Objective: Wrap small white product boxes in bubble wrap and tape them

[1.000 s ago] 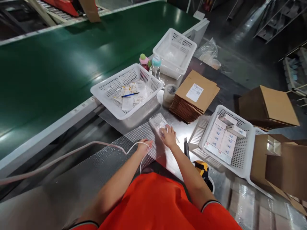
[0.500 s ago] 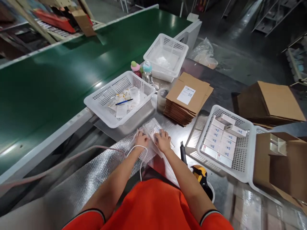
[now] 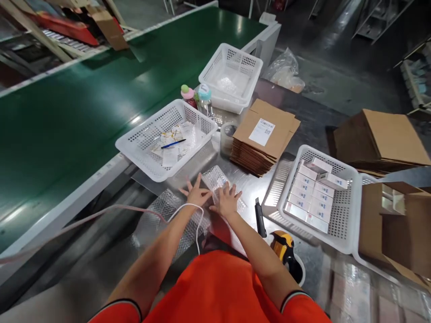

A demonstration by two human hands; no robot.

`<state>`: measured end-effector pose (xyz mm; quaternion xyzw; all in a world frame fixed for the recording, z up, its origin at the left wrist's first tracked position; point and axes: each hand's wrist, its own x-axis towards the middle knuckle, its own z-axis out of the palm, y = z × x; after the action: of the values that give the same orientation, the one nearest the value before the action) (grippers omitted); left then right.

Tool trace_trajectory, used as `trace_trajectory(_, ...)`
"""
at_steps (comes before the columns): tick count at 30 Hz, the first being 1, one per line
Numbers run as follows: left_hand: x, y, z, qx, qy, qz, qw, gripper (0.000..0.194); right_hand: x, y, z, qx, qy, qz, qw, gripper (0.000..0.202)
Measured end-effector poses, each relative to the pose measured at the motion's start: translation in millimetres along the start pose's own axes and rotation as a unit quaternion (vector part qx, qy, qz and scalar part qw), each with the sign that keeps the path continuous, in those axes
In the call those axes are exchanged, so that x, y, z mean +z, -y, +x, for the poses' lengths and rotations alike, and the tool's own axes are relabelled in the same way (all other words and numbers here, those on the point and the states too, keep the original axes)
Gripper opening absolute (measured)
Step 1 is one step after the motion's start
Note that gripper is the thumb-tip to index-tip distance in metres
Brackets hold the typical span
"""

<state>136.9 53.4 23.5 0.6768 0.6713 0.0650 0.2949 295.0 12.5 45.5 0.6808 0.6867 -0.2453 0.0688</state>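
Note:
At the table's near edge lies a piece of bubble wrap, partly hidden under my hands. My left hand is open with its fingers spread at the left side of the wrap. Resting on the wrap's right part, my right hand is also open, fingers stretched out. More bubble wrap hangs to the left, below the table edge. A white cord loops around my left wrist. A black box cutter lies to the right of my right hand, near a yellow and black tape dispenser.
A white basket holds papers and a blue pen. Another white basket stands behind two bottles. Flat cardboard is stacked mid-table. At right, a basket holds small white boxes beside open cardboard boxes. A green conveyor runs behind.
Both hands have opened from a closed, pressing pose, fingers now spread. The long bubble wrap sheet on the left has dropped and drawn back, showing the floor.

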Motion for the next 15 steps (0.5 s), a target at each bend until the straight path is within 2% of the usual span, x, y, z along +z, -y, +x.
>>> trace_trajectory(2,-9.2,-3.1,7.6,0.025,-0.048,-0.037,0.998,0.035,2.5,1.7,0.3,0.002,-0.013,-0.011,1.000,0.075)
trace_trajectory(3,-11.1,-2.9,10.4,0.017,-0.077,-0.068,0.995,0.044,2.6,1.6,0.2,0.004,-0.017,-0.012,1.000,0.070)
trace_trajectory(5,-7.1,-0.2,10.8,-0.054,-0.127,-0.161,0.977,0.055,0.3,0.2,-0.3,0.008,-0.020,-0.009,1.000,0.061)
trace_trajectory(6,-1.1,1.1,7.9,-0.099,-0.129,-0.214,0.963,0.054,-1.7,-1.0,-0.6,0.011,-0.020,-0.006,1.000,0.059)
trace_trajectory(8,17.1,0.3,-2.4,-0.165,-0.083,-0.301,0.936,0.040,-6.3,-4.2,-0.5,0.011,-0.016,-0.001,1.000,0.058)
trace_trajectory(11,47.6,-12.6,-16.5,-0.179,0.003,-0.349,0.920,0.029,-11.5,-11.4,1.5,0.001,-0.018,0.018,1.000,0.055)
trace_trajectory(13,60.1,-24.6,-17.8,-0.172,0.005,-0.344,0.923,0.032,-11.0,-16.3,2.9,0.001,-0.030,0.044,0.999,0.052)
trace_trajectory(15,62.3,-32.8,-12.9,-0.177,-0.016,-0.327,0.928,0.033,-4.3,-18.5,2.3,0.017,-0.049,0.087,0.995,0.050)
